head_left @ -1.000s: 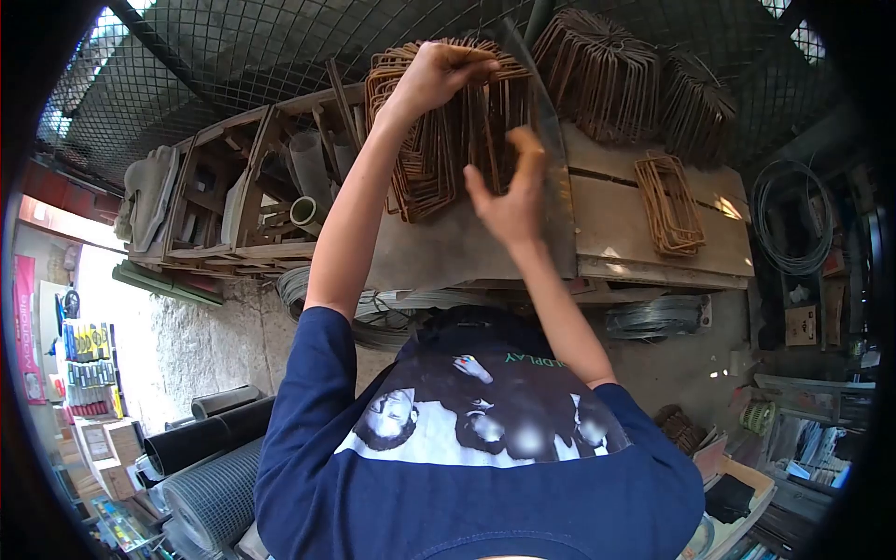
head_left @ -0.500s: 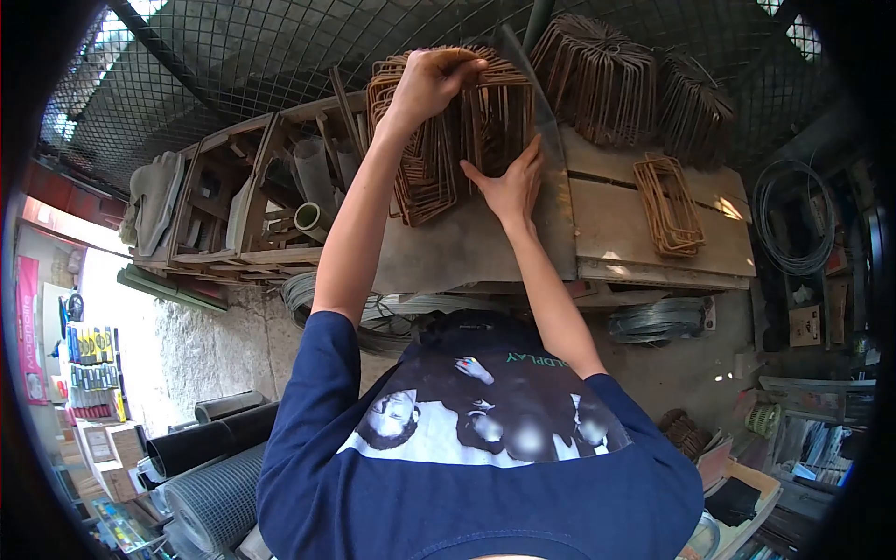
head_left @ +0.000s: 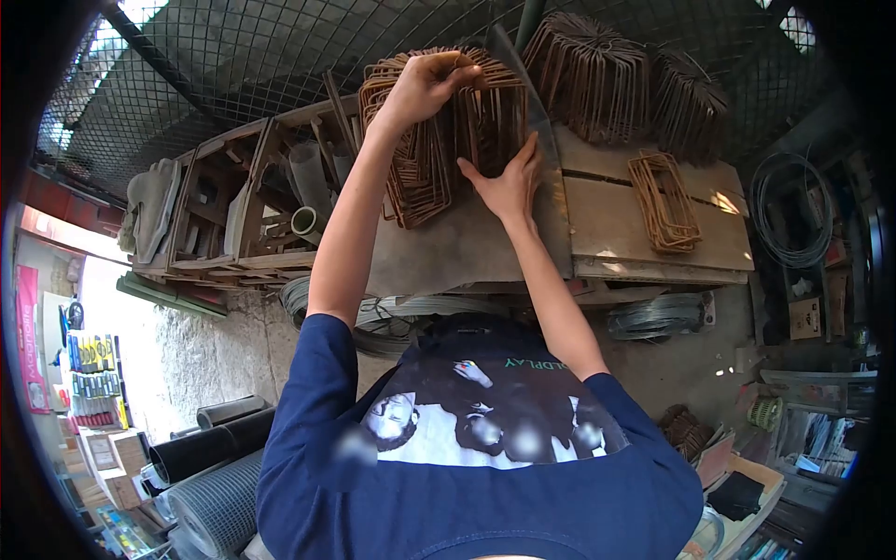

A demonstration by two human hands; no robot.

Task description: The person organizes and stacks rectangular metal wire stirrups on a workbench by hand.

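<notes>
Rusty rebar stirrups [head_left: 420, 182], bent into rectangles, hang in a thick bunch at the back of the bench. My left hand [head_left: 431, 86] is closed over the top bars of the bunch, thumb and fingers pinched together. Lower down, my right hand [head_left: 509, 189] spans the bottom end of the right-hand stirrups, its thumb on one side and its straight fingers on the other. Part of the bars behind both hands is hidden. A dark metal sheet [head_left: 551, 177] stands just right of my right hand.
More stirrup bunches [head_left: 597, 79] hang to the right, and a small stack of stirrups [head_left: 665, 203] lies on the wooden boards [head_left: 607, 219]. Wooden compartments [head_left: 247, 201] stand left. Wire coils [head_left: 658, 317] sit under the bench; mesh rolls [head_left: 219, 504] lie lower left.
The whole view has shifted slightly. Both hands stay at the same places on the stirrups, with almost no movement.
</notes>
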